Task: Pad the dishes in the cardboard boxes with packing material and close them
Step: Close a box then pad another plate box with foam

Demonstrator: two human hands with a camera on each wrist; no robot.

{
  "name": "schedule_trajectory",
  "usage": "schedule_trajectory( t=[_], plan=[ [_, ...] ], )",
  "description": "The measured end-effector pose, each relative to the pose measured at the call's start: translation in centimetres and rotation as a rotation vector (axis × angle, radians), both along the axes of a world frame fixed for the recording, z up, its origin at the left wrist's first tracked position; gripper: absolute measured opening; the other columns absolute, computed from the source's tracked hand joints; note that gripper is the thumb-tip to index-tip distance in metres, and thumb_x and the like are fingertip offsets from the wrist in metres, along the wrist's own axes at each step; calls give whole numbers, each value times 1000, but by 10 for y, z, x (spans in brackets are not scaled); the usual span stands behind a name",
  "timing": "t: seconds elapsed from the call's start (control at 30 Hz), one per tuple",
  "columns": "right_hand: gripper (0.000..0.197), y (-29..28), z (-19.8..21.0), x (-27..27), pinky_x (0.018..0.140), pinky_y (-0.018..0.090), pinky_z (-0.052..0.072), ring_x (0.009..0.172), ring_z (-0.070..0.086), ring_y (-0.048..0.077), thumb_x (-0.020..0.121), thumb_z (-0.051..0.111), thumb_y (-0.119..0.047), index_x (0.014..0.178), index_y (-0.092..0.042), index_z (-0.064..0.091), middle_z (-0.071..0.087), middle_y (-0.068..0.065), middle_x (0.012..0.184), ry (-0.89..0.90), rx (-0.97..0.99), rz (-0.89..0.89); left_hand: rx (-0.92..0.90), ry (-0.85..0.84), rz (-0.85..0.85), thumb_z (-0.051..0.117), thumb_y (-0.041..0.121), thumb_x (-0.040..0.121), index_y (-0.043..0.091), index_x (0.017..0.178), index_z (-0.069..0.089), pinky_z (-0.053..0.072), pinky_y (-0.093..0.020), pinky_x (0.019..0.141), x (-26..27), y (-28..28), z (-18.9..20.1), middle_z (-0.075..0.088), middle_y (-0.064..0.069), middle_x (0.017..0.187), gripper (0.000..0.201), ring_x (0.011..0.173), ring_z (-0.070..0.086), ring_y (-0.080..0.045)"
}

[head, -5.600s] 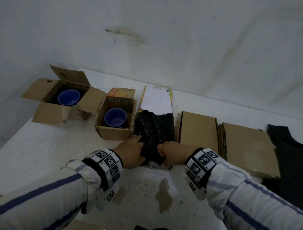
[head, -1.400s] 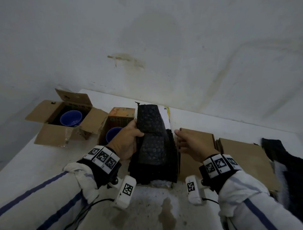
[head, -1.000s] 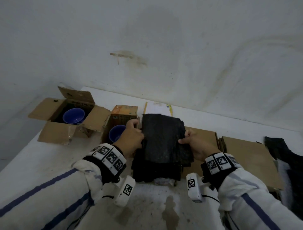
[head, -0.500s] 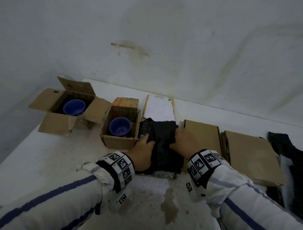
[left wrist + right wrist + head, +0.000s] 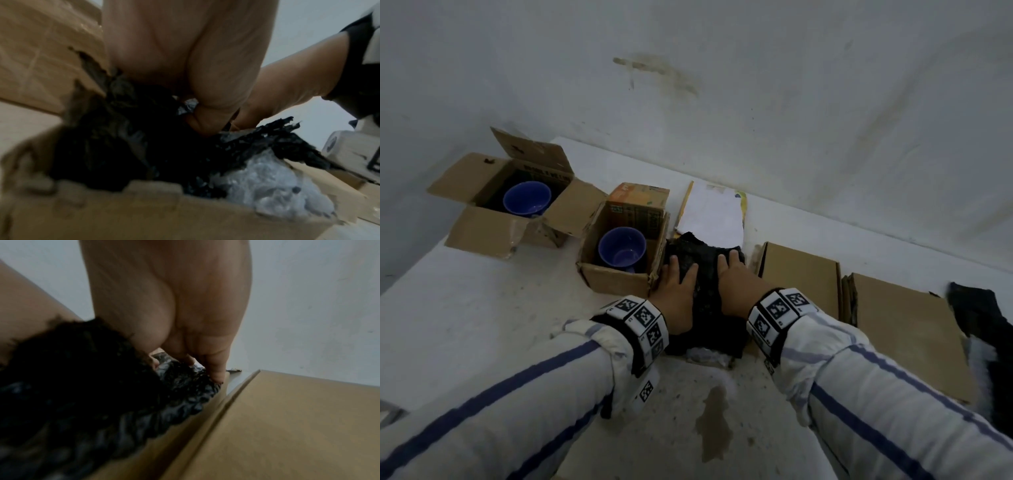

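**Pressing Black Packing Material Flat Beside the Open Boxes**

Pressing down side by side, the left hand (image 5: 677, 298) and the right hand (image 5: 736, 288) lay palm-down on the black packing material (image 5: 705, 274). The fingers of both hands were extended flat over it in the head view. In the left wrist view the fingertips (image 5: 203, 123) dug into the dark crinkled sheet; neither hand was seen to pinch or enclose it. Both hands were therefore released, bearing on the material rather than grasping it.

The black material sat in a stack on the desk (image 5: 482, 325), its near edge showing a pale bubble-wrap layer (image 5: 709, 354) beneath. The stack touched the wall of the small open cardboard box (image 5: 616, 282) on its left, which contained a blue cup (image 5: 621, 249) with no padding over it. Farther left stood a larger open cardboard box (image 5: 482, 226), flaps spread, holding a blue bowl (image 5: 527, 198).

Behind the stack lay a white sheet (image 5: 710, 216). To the right, two flattened cardboard pieces (image 5: 801, 274) lay side by side, with dark cloth (image 5: 983, 318) at the desk's right edge. A stain (image 5: 714, 425) marked the desk near the sleeves.
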State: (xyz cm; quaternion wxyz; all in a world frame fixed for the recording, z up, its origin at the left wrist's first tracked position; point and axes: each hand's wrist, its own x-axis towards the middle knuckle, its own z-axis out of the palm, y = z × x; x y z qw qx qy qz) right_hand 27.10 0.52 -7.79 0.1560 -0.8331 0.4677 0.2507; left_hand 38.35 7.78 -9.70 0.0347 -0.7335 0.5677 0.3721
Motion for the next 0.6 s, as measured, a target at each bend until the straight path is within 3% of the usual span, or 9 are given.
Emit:
schedule_trajectory(
  t=[0.1, 0.2, 0.23, 0.33, 0.4, 0.5, 0.6],
  plan=[
    [97, -4, -2, 7, 107, 46, 36, 137, 30, 35, 84, 67, -21, 151, -8, -2, 4, 18, 156, 54, -9, -8, 3, -53, 0, 58, 12, 87, 24, 149, -15, 16, -45, 118, -2, -3, -2, -29, -12, 154, 97, 145, -15, -32],
    [99, -10, -3, 10, 114, 52, 16, 135, 34, 31, 80, 69, -36, 150, -10, 5, 24, 14, 149, 130, -20, 51, 24, -79, -7, 58, 18, 88, 24, 149, -14, 16, -47, 118, -2, -6, -2, -23, -14, 155, 95, 145, -9, -35],
    [99, -14, -3, 9, 114, 53, 15, 135, 34, 30, 78, 70, -39, 149, -12, 6, 27, 12, 147, 143, -2, 69, 38, -77, -12, 58, 19, 88, 23, 149, -14, 16, -48, 118, -1, -7, -1, -22, -14, 155, 94, 145, -8, -36],
    [96, -24, 0, 6, 109, 51, 31, 128, 42, 29, 71, 76, -42, 144, -13, 21, 37, 10, 139, 117, 46, 120, 83, -53, -16, 57, 17, 88, 23, 149, -16, 17, -49, 117, 3, -9, 0, -23, -14, 155, 95, 145, -8, -37],
    [89, -31, 8, 6, 102, 43, 42, 123, 46, 28, 71, 78, -42, 141, -11, 31, 42, 10, 136, 93, 124, 147, 88, -50, -25, 56, 14, 88, 23, 149, -16, 19, -49, 117, 4, -9, 2, -23, -14, 155, 95, 145, -8, -36],
    [62, -46, 27, 10, 87, 32, 46, 114, 54, 26, 79, 73, -37, 129, -7, 51, 55, 11, 127, 39, 146, 162, 98, -48, -49, 54, 8, 89, 23, 149, -16, 21, -49, 116, 5, -9, 4, -25, -14, 155, 94, 145, -8, -36],
    [59, -55, 38, 22, 91, 34, 45, 117, 51, 30, 85, 65, -22, 137, -7, 41, 46, 15, 131, -36, 11, 244, 70, -85, -72, 54, 11, 89, 21, 150, -15, 17, -47, 117, 4, -9, 4, -22, -16, 155, 92, 145, -8, -36]
  ],
)
